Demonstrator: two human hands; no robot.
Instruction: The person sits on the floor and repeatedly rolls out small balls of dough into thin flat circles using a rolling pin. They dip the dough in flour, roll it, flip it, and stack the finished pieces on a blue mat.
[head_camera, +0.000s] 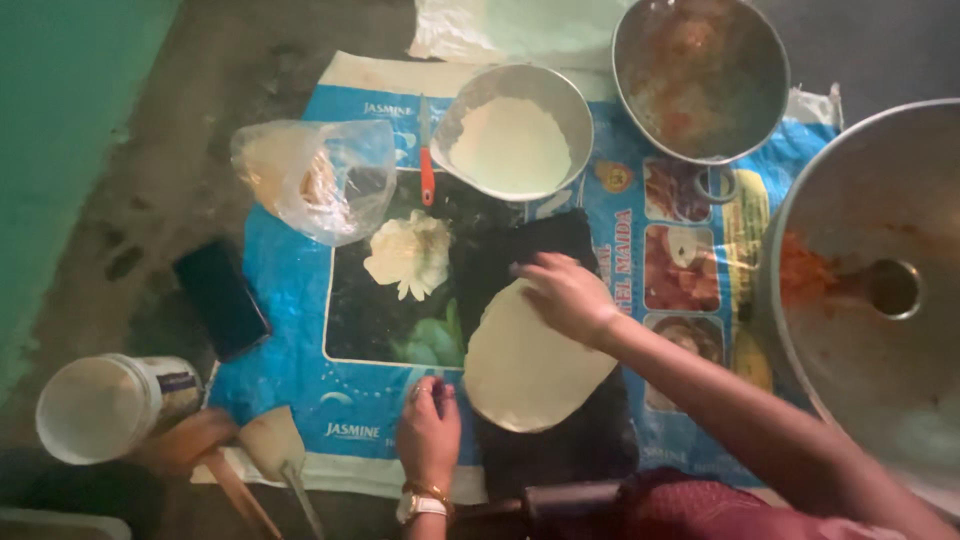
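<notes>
Two hands worked over one pale, flat, oval sheet of rolled dough (528, 365) that lay on a dark cloth (560, 440) spread over a blue printed plastic sack (290, 300) on the floor. The right hand (565, 295) rested palm down on the far, upper edge of the dough, its fingers (530, 272) spread flat and open, closed around nothing. The dough stretched away from those fingers toward the person's body, its long axis running from the far right down to the near left. The left hand (428, 430) sat just beside the dough's near left edge, on the sack, fingers curled loosely inward; whether they pinched anything could not be told. So the right hand was the one already touching the sheet, while the left was close to it but apart.

Beyond the right fingers stood a round steel bowl of white flour (515, 135), with an orange-handled knife (427, 160) just to its left. A crumpled clear plastic bag (320, 175) lay farther left. A dark rolling pin (570, 497) lay close to the person, below the cloth. A large steel pan with reddish smears (700, 75) stood well beyond the right hand.
</notes>
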